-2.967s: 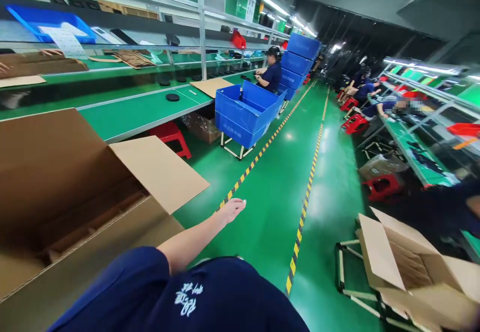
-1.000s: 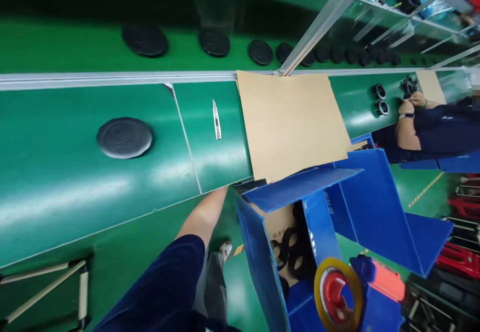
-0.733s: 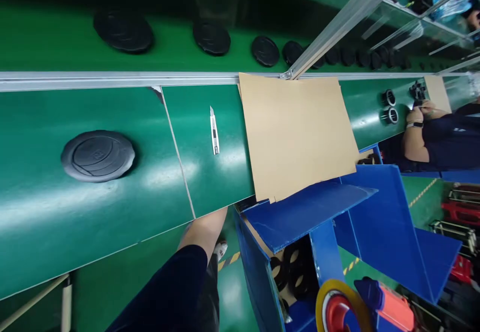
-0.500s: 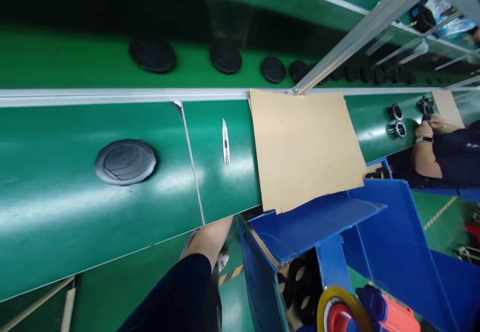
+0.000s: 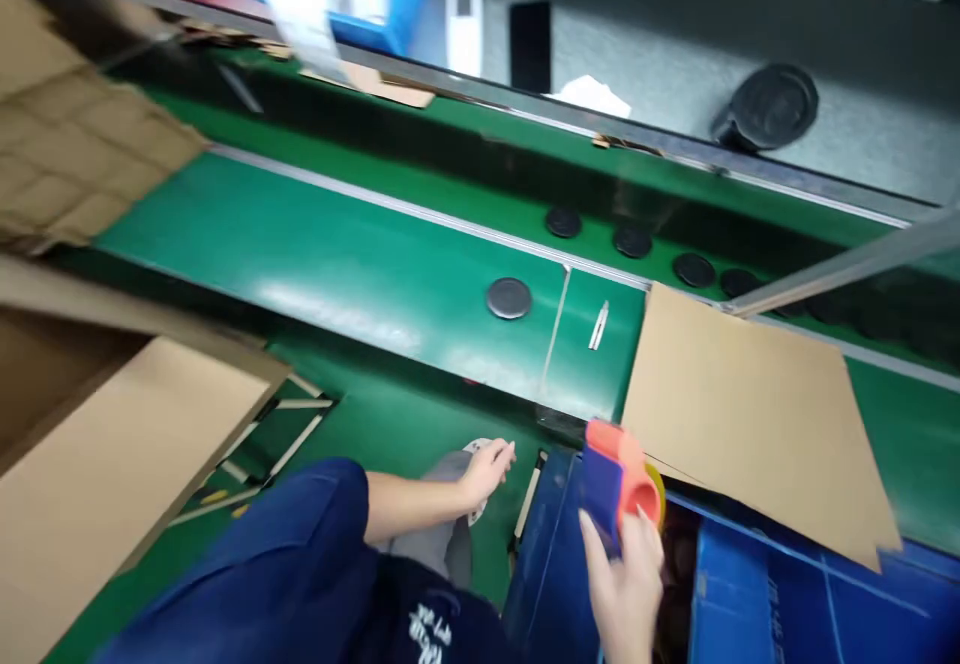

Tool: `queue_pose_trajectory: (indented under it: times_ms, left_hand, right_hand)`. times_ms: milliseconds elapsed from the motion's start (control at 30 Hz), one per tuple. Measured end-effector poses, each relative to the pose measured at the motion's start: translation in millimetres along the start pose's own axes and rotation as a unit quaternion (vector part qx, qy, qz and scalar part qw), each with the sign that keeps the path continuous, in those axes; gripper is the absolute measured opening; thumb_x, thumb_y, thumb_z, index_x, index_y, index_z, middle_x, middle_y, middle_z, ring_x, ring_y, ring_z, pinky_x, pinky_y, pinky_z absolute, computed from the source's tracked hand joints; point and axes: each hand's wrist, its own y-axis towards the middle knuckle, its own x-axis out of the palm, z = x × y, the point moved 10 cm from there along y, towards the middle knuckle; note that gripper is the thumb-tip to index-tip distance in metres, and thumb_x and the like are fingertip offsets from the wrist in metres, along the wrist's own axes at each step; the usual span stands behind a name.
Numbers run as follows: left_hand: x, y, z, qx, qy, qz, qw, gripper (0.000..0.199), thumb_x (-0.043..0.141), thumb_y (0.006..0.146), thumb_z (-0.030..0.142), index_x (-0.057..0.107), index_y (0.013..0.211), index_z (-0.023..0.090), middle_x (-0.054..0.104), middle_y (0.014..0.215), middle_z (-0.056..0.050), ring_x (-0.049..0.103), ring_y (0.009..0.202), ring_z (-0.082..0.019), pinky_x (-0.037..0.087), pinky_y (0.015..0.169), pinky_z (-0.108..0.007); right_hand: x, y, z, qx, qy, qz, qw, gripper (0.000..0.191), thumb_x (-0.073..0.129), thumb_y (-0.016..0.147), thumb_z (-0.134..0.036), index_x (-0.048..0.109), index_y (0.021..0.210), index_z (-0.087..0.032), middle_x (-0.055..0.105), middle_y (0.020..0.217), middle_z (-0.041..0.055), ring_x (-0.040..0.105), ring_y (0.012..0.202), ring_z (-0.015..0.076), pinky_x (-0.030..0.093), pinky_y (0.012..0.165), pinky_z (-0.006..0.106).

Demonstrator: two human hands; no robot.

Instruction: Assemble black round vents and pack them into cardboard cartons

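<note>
My right hand (image 5: 626, 584) grips a tape dispenser (image 5: 616, 479) with an orange and dark blue body; the edge of a yellow tape roll shows behind it. It is held above the blue bin, near the front edge of the bench. My left hand (image 5: 489, 471) hangs empty over the floor in front of the bench, fingers loosely bent and slightly apart. On the green bench top lie a round black cover (image 5: 509, 298) and a white utility knife (image 5: 598, 326). Flat brown cardboard sheets (image 5: 757, 414) lie to the right of the knife.
A blue bin (image 5: 544, 554) with dark parts inside stands below the cardboard. Several black discs (image 5: 632, 240) line the green strip behind the rail. A large open carton (image 5: 150, 474) stands at left. The upper shelf holds a blue tray (image 5: 390, 34) and a black round part (image 5: 776, 104).
My view has swung left, bringing the carton and upper shelf into sight. The tape dispenser has come up from the bottom edge, with my right hand now visible on it.
</note>
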Motion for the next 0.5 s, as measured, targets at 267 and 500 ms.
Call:
queue_pose_trajectory:
  times_ms: [267,500]
  left_hand:
    - [-43.9,-104,119,0.158,-0.051,0.094,0.982,0.04,0.08,0.084,0.043,0.066,0.109,0.016,0.071,0.106,-0.013,0.067,0.096,-0.023,0.054,0.081,-0.031]
    - [-161.5,-96,185,0.197,-0.076,0.208,0.955,0.018,0.057,0.095,0.023,0.07,0.101,0.012,0.074,0.106,-0.013,0.069,0.1,-0.023,0.056,0.093,-0.034]
  right_hand:
    - [197,-42,-130,-0.442,-0.143,-0.16,0.871,0.022,0.053,0.094,-0.023,0.072,0.102,-0.014,0.069,0.088,0.0118,0.062,0.092,0.0282,0.046,0.106,0.055]
    - [315,-80,-206,-0.59,-0.156,-0.174,0.773,0.035,0.047,0.091,-0.006,0.07,0.115,-0.017,0.069,0.116,0.0118,0.056,0.117,0.0283,0.028,0.12,0.065]
